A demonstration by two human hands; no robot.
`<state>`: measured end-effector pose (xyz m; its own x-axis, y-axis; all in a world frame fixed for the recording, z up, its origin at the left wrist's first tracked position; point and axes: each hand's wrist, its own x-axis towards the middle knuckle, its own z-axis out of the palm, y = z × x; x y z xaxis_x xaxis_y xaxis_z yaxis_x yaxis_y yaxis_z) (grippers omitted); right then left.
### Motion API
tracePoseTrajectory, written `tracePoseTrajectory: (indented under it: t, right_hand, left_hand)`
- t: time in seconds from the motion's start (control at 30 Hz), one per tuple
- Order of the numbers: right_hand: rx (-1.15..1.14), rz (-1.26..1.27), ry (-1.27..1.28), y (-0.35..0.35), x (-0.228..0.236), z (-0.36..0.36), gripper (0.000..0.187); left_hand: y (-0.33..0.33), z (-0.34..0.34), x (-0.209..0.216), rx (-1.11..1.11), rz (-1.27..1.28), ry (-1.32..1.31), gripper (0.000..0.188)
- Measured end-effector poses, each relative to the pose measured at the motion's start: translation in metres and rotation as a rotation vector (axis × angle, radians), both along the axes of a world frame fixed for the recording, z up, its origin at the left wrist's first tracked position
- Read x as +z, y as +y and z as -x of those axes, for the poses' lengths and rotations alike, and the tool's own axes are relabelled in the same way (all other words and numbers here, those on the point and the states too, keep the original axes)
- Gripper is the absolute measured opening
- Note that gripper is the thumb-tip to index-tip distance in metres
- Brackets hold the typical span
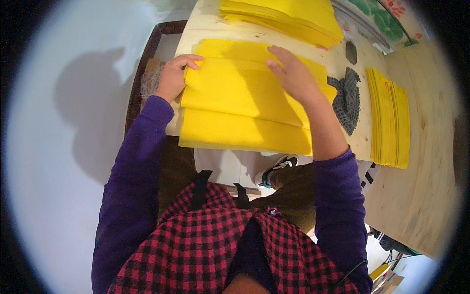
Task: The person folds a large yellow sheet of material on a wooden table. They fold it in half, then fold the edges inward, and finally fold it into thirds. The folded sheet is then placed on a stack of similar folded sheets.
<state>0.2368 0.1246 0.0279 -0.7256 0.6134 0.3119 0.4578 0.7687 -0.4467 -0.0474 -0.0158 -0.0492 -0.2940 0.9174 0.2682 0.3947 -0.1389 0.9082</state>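
Note:
Overlapping yellow fabric sheets (245,95) lie in front of me on a pale wooden table, their near end hanging over its front edge. My left hand (172,77) grips their left edge near the far corner, thumb and fingers closed on the cloth. Over the right part of the same sheets is my right hand (293,76), held flat with fingers outstretched and thumb apart. It casts a shadow on the cloth; whether the palm touches it I cannot tell.
Another yellow fabric stack (289,17) lies at the table's far side. To the right are a crumpled grey textured cloth (348,105), a dark oval object (351,52) and a folded yellow stack (389,117) by a wooden panel (421,147). A white wall (88,122) stands left.

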Motion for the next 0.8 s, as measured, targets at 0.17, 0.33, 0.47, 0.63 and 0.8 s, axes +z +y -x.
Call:
tracePoseTrajectory:
  t: [0.17,0.33,0.47,0.63,0.8]
  right_hand:
    - [-0.113,-0.092,-0.329,-0.017,-0.03,-0.008,0.056]
    - [-0.139,-0.158,-0.259,-0.025,-0.044,-0.031,0.06]
    - [-0.159,-0.136,-0.26,-0.027,-0.047,-0.033,0.061]
    - [-0.15,-0.113,-0.262,-0.026,-0.047,-0.034,0.063]
    - [-0.142,-0.126,-0.258,-0.025,-0.049,-0.035,0.063]
  left_hand:
    - [-0.002,-0.002,0.001,0.015,-0.058,0.002,0.005]
    - [-0.005,-0.007,0.009,0.041,-0.089,0.158,0.007]
    - [-0.015,-0.003,0.011,0.098,-0.061,0.053,0.011]
    - [-0.03,0.019,0.026,0.242,-0.06,-0.023,0.016]
    - [-0.018,0.017,0.062,0.225,-0.126,0.138,0.021]
